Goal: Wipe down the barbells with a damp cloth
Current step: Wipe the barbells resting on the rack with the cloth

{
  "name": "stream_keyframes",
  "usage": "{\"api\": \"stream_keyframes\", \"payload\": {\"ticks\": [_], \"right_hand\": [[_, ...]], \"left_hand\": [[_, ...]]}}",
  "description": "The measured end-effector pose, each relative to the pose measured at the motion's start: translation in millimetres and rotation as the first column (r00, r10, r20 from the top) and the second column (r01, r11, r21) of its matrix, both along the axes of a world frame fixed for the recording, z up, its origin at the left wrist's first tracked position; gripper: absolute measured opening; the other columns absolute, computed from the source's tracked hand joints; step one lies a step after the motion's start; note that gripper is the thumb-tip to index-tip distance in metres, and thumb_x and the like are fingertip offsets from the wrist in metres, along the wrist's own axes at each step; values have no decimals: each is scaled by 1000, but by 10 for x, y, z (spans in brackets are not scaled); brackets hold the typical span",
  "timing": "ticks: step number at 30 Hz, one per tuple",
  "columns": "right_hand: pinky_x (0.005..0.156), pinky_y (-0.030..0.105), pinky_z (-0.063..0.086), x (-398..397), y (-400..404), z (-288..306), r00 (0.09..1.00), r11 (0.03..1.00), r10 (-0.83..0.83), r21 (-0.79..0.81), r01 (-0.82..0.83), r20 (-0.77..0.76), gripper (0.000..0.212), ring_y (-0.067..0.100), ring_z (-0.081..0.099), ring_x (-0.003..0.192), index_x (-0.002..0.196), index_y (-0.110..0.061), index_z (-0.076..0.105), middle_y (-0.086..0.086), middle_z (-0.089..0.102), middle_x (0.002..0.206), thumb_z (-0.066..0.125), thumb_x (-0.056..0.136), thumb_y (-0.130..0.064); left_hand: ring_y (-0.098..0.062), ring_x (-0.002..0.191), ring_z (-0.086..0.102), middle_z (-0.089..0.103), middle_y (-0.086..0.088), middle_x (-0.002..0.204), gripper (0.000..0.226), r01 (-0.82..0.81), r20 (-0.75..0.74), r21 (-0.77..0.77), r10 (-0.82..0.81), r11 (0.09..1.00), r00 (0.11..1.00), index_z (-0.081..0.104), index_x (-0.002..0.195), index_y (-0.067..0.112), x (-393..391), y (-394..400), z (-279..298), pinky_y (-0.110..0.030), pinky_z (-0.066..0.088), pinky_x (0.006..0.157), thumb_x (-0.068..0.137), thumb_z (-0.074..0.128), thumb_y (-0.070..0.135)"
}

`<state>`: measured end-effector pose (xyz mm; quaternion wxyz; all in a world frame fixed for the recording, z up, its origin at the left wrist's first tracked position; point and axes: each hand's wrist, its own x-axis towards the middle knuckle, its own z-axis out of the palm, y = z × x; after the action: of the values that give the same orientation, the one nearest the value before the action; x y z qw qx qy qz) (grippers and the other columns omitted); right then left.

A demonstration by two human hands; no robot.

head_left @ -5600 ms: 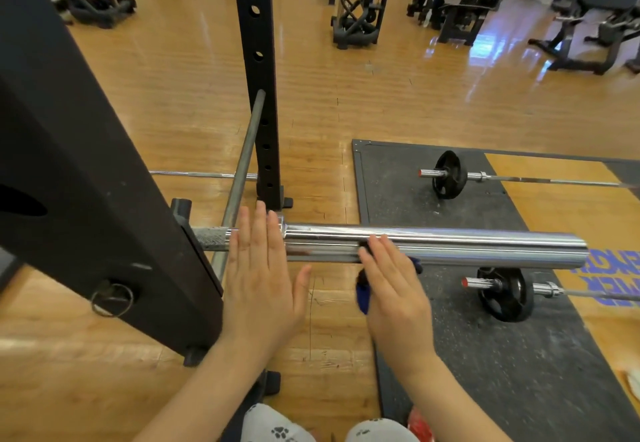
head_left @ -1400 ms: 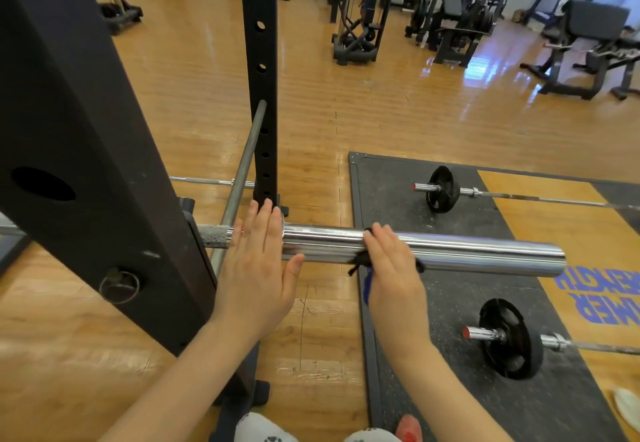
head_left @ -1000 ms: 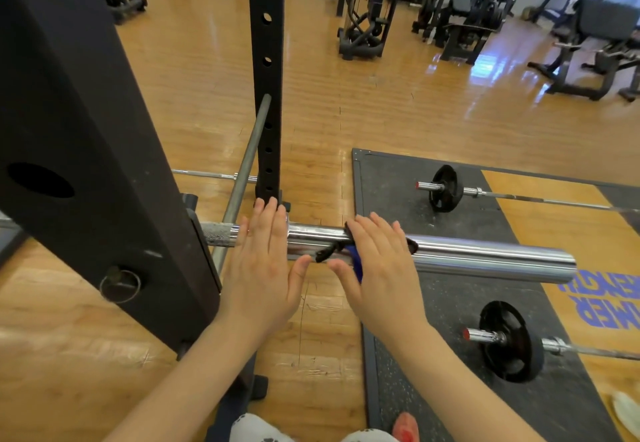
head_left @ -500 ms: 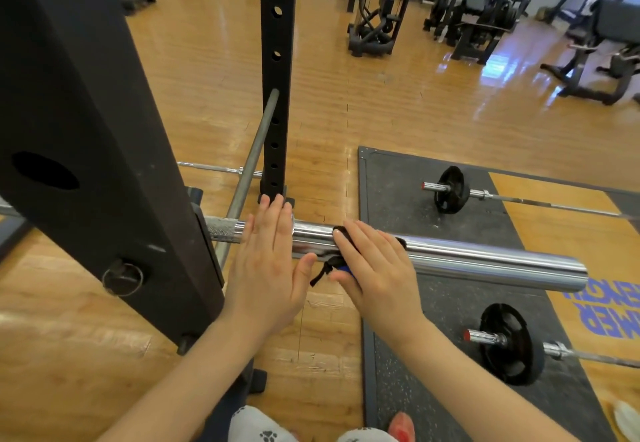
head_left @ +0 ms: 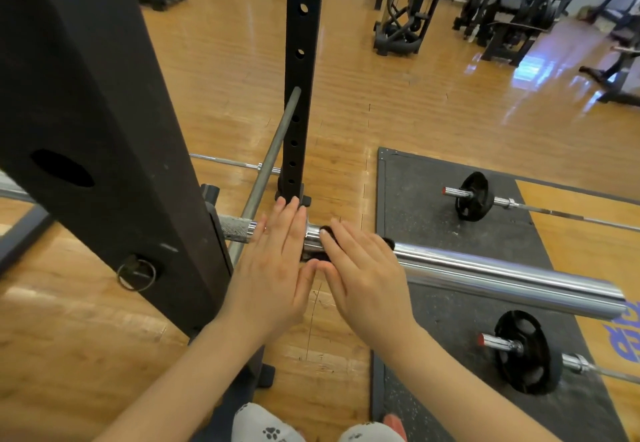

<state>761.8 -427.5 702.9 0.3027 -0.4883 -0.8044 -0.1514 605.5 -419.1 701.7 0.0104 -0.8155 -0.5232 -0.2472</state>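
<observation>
A: Wiping with your right hand (head_left: 363, 272), fingers flat, pressing the dark cloth (head_left: 327, 234) onto the barbell sleeve (head_left: 502, 277) beside your left hand (head_left: 273, 261), which lies flat and open over the collar.

B: Risk?

A: Cloth could slip from under your straight fingers; nothing pinches it.

B: Change?

A: Your right hand has slid along the sleeve until it touches your left.

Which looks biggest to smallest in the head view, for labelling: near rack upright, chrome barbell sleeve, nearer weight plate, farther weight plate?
1. near rack upright
2. chrome barbell sleeve
3. nearer weight plate
4. farther weight plate
Camera distance makes the plates' ranking unsure.
</observation>
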Motion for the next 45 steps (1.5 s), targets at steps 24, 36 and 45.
{"api": "stream_keyframes", "payload": {"ticks": [24,36,45], "right_hand": [[98,35,43,-163,44,-8,1000,1000,4,-3,-4,17,35,22,60,114,117,-7,66,10,65,120,49,91,-24],[99,38,42,-164,-5,-5,999,999,-35,-30,35,20,38,23,60,114,117,-6,65,11,64,121,45,90,-25],[96,34,44,-127,25,42,990,994,-106,-43,103,-88,36,24,64,105,112,-4,68,11,68,113,47,91,-25]], "left_hand": [[-29,141,20,30,-22,150,71,-159,-144,-15,155,987,977,24,145,-4,-180,-208,-63,-40,14,114,101,7,49],[-35,140,28,34,-24,149,72,-198,-204,-13,191,980,960,24,143,-4,-225,-141,-135,-49,25,112,99,1,48],[-33,138,31,36,-22,148,74,-190,-195,-26,182,981,964,31,142,-4,-234,-138,-119,-53,25,106,100,3,50]]}}
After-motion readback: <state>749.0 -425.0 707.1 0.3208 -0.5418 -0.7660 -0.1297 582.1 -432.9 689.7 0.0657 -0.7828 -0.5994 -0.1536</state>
